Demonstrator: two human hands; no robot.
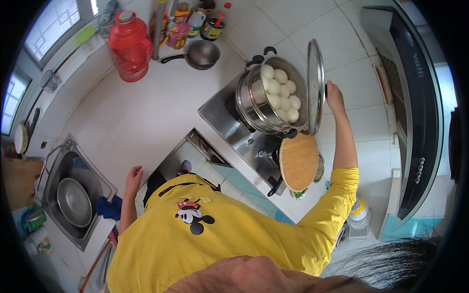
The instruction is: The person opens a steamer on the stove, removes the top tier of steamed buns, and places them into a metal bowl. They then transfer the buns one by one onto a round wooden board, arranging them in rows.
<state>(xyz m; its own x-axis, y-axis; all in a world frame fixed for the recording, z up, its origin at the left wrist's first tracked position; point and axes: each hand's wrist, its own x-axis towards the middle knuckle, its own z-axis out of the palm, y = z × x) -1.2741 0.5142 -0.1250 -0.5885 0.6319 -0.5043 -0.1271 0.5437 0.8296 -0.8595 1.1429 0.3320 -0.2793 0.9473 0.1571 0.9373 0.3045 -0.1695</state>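
Note:
My right hand (334, 97) grips the dark knob of a glass pot lid (316, 88) with a steel rim. The lid is tilted on edge at the right side of a tiered stainless-steel steamer pot (254, 99). Inside its upper tier sit several smooth, round white buns (281, 91), packed close together. The steamer stands on a steel gas stove (234, 128). My left hand (134, 177) hangs beside the white countertop (121, 124), holding nothing, its fingers slightly curled and partly apart.
A round wooden board (298, 161) covers the nearer burner, close to the steamer. A small black-handled pan (202, 55), a red thermos flask (130, 47) and sauce bottles (212, 28) stand at the back. Left is a steel sink (97, 186) holding a metal basin (74, 202). A range hood (414, 110) overhangs the right.

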